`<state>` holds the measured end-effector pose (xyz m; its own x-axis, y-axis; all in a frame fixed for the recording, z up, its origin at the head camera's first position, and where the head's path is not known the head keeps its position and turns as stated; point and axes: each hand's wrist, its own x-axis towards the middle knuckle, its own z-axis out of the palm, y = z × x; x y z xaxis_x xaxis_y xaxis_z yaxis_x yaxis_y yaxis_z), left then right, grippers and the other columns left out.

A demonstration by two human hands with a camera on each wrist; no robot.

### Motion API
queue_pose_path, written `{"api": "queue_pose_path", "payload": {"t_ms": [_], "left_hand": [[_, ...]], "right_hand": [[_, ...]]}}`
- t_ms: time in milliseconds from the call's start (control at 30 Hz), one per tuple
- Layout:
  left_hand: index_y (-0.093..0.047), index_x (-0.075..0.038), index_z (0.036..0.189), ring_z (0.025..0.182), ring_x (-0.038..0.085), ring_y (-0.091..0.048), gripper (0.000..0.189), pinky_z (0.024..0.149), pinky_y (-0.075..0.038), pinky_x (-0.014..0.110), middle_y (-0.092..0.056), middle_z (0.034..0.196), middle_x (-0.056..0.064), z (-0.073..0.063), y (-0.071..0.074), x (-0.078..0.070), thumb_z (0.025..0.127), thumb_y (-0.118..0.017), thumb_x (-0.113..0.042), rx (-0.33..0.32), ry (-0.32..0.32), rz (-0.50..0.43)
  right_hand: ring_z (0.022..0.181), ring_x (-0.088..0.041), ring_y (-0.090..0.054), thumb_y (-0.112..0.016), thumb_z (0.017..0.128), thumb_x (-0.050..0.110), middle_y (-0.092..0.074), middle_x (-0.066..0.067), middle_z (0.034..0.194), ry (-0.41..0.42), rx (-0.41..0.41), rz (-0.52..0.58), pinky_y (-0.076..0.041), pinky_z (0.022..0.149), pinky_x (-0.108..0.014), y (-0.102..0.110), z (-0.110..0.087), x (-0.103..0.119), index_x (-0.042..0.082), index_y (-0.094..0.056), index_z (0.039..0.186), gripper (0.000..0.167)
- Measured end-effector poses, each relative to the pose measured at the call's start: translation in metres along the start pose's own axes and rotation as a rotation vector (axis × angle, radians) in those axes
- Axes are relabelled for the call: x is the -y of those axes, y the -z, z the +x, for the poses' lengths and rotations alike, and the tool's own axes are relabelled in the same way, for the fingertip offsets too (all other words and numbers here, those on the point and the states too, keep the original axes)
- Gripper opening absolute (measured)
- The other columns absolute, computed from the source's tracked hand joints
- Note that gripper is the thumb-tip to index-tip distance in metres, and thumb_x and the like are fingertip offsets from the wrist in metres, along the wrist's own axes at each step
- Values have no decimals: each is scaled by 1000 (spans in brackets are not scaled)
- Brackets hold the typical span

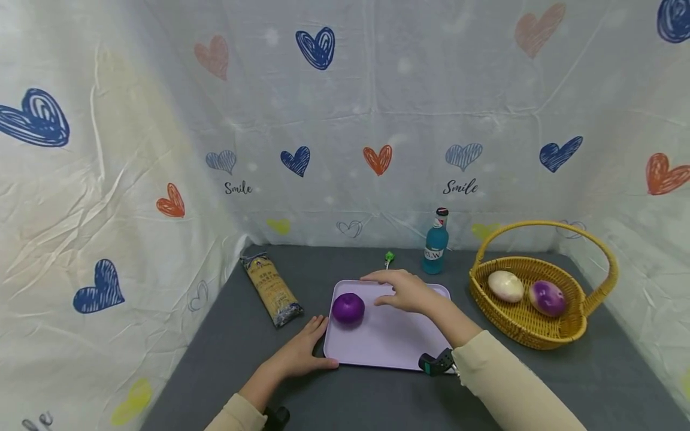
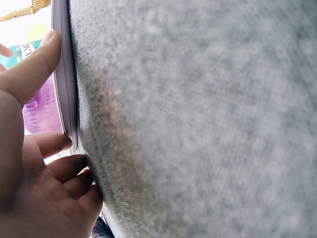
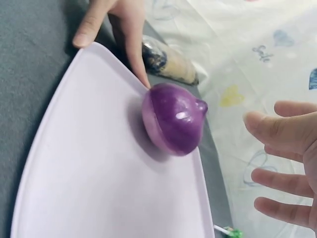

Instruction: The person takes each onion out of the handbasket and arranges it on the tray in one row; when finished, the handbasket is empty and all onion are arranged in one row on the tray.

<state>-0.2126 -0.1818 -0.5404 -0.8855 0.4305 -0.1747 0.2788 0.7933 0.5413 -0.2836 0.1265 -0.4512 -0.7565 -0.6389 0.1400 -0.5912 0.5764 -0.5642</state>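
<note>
A purple onion (image 1: 348,308) sits on the left part of a pale lilac tray (image 1: 388,347); in the right wrist view the onion (image 3: 174,119) shows its pointed tip. My left hand (image 1: 304,353) is at the tray's front left corner, its thumb along the front edge and its fingers along the left side. The left wrist view has this hand's thumb (image 2: 37,64) against the tray's rim (image 2: 63,74). Over the back right of the tray hovers my right hand (image 1: 406,291), fingers spread and nothing in them, to the right of the onion.
Left of the tray lies a yellow packet (image 1: 271,287). Behind the tray are a small green-topped stick (image 1: 389,258) and a blue bottle (image 1: 434,245). A wicker basket (image 1: 517,332) at the right holds a whitish round vegetable (image 1: 505,286) and a purple-and-white one (image 1: 547,299).
</note>
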Motion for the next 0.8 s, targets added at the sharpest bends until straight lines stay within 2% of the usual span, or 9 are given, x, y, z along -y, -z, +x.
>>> {"api": "queue_pose_path", "payload": {"t_ms": [367, 800], "left_hand": [[-26, -7, 160, 155, 39, -15, 109, 119, -24, 62, -23, 166, 20, -3, 1, -3, 81, -76, -62, 7, 2, -27], [-25, -7, 161, 155, 38, -15, 110, 120, -24, 61, -22, 166, 20, -2, 0, 0, 80, -76, -63, 0, -9, -25]], "right_hand": [[135, -28, -55, -75, 92, 26, -61, -5, 143, 41, 12, -39, -48, 107, -50, 22, -13, -2, 18, -60, 142, 53], [134, -30, -55, -78, 89, 23, -58, -5, 146, 2, -24, -16, -51, 103, -50, 40, -28, -10, 18, -58, 144, 58]]}}
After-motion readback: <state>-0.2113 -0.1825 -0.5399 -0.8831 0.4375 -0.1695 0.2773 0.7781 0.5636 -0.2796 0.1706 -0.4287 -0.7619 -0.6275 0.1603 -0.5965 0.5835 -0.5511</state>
